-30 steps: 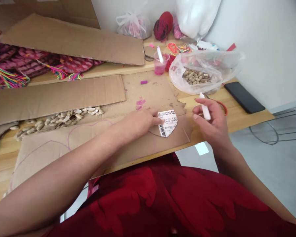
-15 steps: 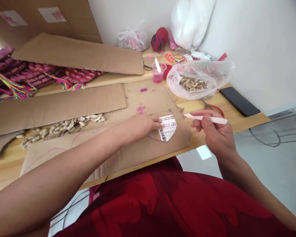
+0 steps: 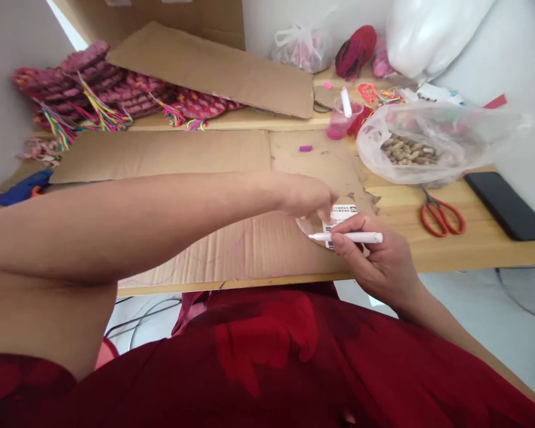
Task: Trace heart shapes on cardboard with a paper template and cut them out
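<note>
My right hand (image 3: 378,255) is closed around a white marker pen (image 3: 361,237). The pen's tip points left and meets the lower left edge of a small rounded cardboard cutout (image 3: 308,225) with a white printed label (image 3: 345,211). My left hand (image 3: 305,195) presses the cutout down with bent, parted fingertips and covers part of it. Beneath lies a large cardboard sheet (image 3: 214,252) with faint purple curved lines. A purple pen cap (image 3: 305,148) rests on the cardboard beyond my left hand.
Red-handled scissors (image 3: 441,215) and a black phone (image 3: 508,205) lie at the right. Behind them sits an open plastic bag of peanuts (image 3: 408,151), beside a plastic cup (image 3: 339,122) holding pink liquid and another pen. Pink woven pieces (image 3: 116,89) and a cardboard strip (image 3: 214,68) lie back left.
My right hand has brought the pen left and down to the cutout's edge. My left fingers have bent over the cutout. The view has shifted left, showing the scissors fully; my left forearm hides the loose peanuts.
</note>
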Available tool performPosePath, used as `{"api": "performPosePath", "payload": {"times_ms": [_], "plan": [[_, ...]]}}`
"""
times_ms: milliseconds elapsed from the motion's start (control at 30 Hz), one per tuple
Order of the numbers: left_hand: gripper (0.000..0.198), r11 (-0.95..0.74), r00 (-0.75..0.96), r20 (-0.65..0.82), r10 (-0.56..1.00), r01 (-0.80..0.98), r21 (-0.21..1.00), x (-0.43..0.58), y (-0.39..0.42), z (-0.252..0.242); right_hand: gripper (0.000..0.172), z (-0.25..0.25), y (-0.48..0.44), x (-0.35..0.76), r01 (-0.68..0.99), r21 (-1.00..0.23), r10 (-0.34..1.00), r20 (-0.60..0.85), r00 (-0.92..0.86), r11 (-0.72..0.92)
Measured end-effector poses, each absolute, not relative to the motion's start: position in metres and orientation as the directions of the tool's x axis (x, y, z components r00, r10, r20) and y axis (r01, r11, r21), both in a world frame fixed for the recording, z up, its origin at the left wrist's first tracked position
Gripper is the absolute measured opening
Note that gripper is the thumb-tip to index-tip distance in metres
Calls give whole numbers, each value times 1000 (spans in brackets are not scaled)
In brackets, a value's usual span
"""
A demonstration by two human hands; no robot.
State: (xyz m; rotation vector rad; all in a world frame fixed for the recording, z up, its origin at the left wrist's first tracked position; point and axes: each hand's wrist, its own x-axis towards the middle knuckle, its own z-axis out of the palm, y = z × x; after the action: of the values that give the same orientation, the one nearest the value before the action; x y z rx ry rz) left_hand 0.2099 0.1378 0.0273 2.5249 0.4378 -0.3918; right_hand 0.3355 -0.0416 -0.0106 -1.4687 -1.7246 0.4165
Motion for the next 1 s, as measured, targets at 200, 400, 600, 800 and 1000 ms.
{"api": "performPosePath", "payload": {"times_ms": [200,400,600,800,1000], "plan": [[38,-896,891,-438,123,289,337,210,126,43,2,-5,-37,333,644,-699,884,461,74,311],[38,-936,918,-361,163,259,238,201,113,35,14,-3,-27,357,107,-960,824,278,493,259],[42,-980,973,-222,68,107,169,192,112,14,34,-20,-15,365,-351,-936,858,-174,483,8],[33,-968,972,-151,180,202,149,192,85,10,40,-28,-21,358,-389,-921,852,-182,491,28],[38,-904,899,-103,425,416,-98,209,37,0,35,-36,-25,354,-371,-923,867,-103,487,99]]}}
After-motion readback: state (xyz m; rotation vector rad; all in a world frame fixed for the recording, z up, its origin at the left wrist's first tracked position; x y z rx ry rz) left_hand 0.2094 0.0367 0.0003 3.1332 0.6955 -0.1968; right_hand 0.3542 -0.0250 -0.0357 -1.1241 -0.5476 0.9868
